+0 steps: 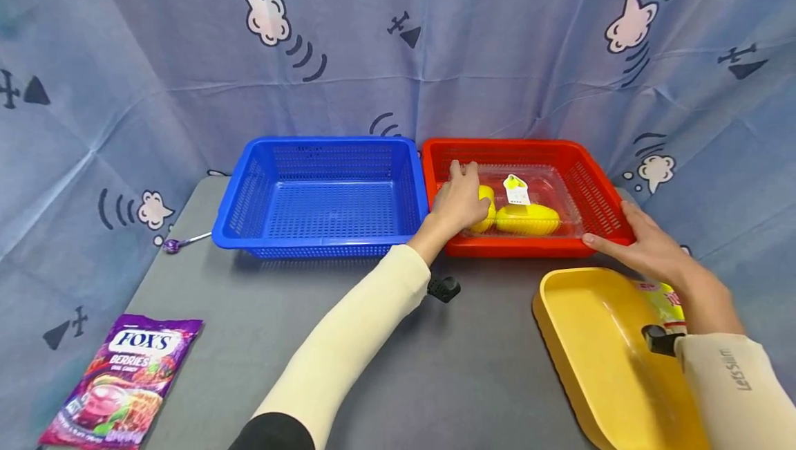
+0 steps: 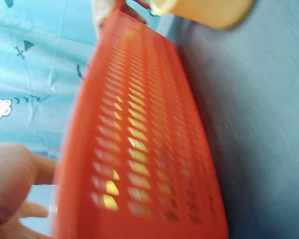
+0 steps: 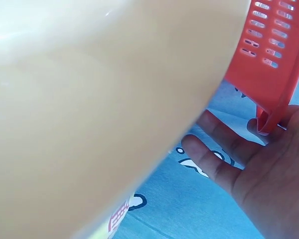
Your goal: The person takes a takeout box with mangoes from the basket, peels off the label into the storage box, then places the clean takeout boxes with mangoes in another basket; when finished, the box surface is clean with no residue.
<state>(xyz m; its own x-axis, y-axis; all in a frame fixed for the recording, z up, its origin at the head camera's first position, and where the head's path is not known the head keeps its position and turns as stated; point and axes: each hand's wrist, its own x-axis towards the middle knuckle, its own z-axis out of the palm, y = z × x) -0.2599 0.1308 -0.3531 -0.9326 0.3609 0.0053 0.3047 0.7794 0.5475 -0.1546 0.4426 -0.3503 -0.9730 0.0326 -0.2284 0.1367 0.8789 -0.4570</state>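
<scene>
My left hand (image 1: 459,201) reaches over the left part of the red basket (image 1: 516,248), its fingers pointing to the far side. Its thumb lies by the clear plastic box (image 1: 562,191) in the basket. Through the lid show yellow mango-like fruits (image 1: 527,220) and a white label (image 1: 516,189). In the left wrist view the fingers look loosely spread beyond the rim; contact with the box is hidden. My right hand (image 1: 649,249) pinches the basket's front right corner between thumb and index finger, the other fingers (image 3: 217,132) spread.
Left of the red basket stands a blue basket (image 1: 320,241). A yellow tray (image 1: 560,346) lies at front right, under my right forearm, with a bright packet (image 1: 660,298) in it. At left are a purple candy bag (image 1: 124,381) and a lollipop (image 1: 172,246). Printed cloth (image 1: 348,42) hangs behind.
</scene>
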